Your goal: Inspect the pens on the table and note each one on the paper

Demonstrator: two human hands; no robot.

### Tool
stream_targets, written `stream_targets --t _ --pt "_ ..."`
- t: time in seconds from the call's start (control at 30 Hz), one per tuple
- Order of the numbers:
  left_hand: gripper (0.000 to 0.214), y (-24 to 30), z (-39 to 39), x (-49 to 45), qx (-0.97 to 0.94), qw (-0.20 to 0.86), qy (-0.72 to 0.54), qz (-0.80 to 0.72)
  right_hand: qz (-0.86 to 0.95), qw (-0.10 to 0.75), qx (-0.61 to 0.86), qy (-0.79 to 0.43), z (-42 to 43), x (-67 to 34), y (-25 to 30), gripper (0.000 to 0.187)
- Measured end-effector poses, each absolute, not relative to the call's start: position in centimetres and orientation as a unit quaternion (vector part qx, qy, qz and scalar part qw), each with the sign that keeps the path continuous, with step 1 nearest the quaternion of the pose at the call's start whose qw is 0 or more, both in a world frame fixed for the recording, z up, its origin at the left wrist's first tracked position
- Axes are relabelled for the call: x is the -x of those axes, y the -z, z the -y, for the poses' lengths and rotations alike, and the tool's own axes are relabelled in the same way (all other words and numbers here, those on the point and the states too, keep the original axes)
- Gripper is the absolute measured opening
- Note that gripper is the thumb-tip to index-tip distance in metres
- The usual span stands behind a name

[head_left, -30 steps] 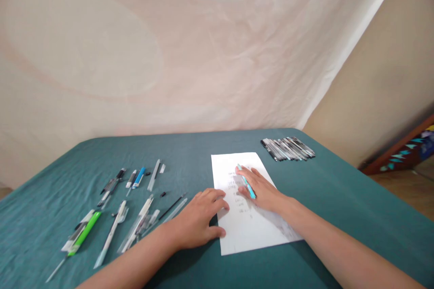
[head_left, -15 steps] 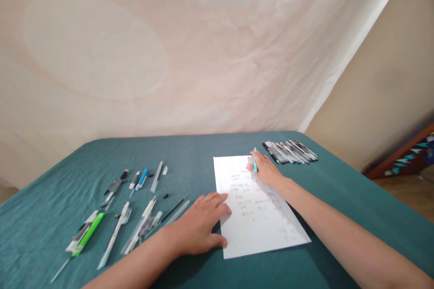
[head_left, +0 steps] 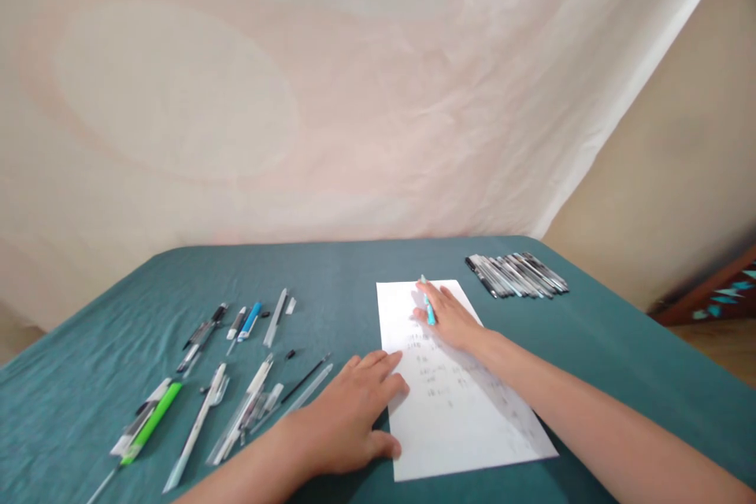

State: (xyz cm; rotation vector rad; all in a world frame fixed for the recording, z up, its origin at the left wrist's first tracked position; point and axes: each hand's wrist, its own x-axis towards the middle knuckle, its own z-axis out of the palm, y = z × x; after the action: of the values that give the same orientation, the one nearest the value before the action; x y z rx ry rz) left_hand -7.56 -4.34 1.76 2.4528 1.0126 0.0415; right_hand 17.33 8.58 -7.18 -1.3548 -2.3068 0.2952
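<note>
A white sheet of paper (head_left: 472,429) with several lines of faint handwriting lies on the table. My left hand (head_left: 357,413) rests at its left edge, fingers spread, with the fingertips touching the paper. Over the upper part of the sheet is my right hand (head_left: 449,315), which holds a slim pen (head_left: 428,310) with a turquoise end between its fingers. The pen lies low over the page, and whether it touches the paper cannot be made out. Part of the writing is hidden under the right hand.
To the left lie taken-apart pens, including a green pen barrel (head_left: 152,423), a blue pen cap (head_left: 251,318), a clear tube (head_left: 276,316) and a dark refill (head_left: 305,378). A row of pens (head_left: 516,276) sits at the back right. A green cloth (head_left: 331,276) covers the table.
My right hand has shifted left across the top of the paper with the pen. My left hand stays at the sheet's left edge. The view has tilted slightly.
</note>
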Motion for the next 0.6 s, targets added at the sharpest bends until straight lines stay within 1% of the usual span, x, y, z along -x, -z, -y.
stream_targets --t 0.1,0.17,0.27,0.33,0.4,0.47,0.53,0.6 --pt "0.056 -1.9 4.3 7.5 -0.893 0.250 -0.013 -0.374 0.811 0.258 0.514 -0.108 -10.3 -20.7 7.0 0.057" --pt "0.054 -1.9 4.2 7.5 -0.890 0.254 -0.008 -0.379 0.798 0.285 0.520 -0.108 -10.9 -21.9 6.4 0.054" --pt "0.055 -1.8 4.2 7.5 -0.886 0.259 -0.003 -0.386 0.773 0.342 0.522 -0.112 -11.3 -22.1 5.0 0.045" --pt "0.056 -1.7 4.2 7.5 -0.884 0.261 0.003 -0.387 0.752 0.382 0.523 -0.121 -11.3 -21.5 4.1 0.045" --pt "0.056 -1.7 4.2 7.6 -0.883 0.263 0.012 -0.390 0.719 0.434 0.509 -0.187 -11.0 -20.5 3.5 0.048" --pt "0.056 -1.7 4.2 7.6 -0.880 0.266 0.019 -0.392 0.654 0.493 0.465 -0.336 -10.6 -19.5 3.3 0.049" --pt "0.055 -1.7 4.2 7.6 -0.878 0.269 0.022 -0.395 0.590 0.513 0.435 -0.447 -10.1 -18.7 3.8 0.045" --pt "0.055 -1.7 4.2 7.5 -0.875 0.273 0.029 -0.398 0.567 0.511 0.439 -0.473 -9.8 -18.4 4.6 0.036"
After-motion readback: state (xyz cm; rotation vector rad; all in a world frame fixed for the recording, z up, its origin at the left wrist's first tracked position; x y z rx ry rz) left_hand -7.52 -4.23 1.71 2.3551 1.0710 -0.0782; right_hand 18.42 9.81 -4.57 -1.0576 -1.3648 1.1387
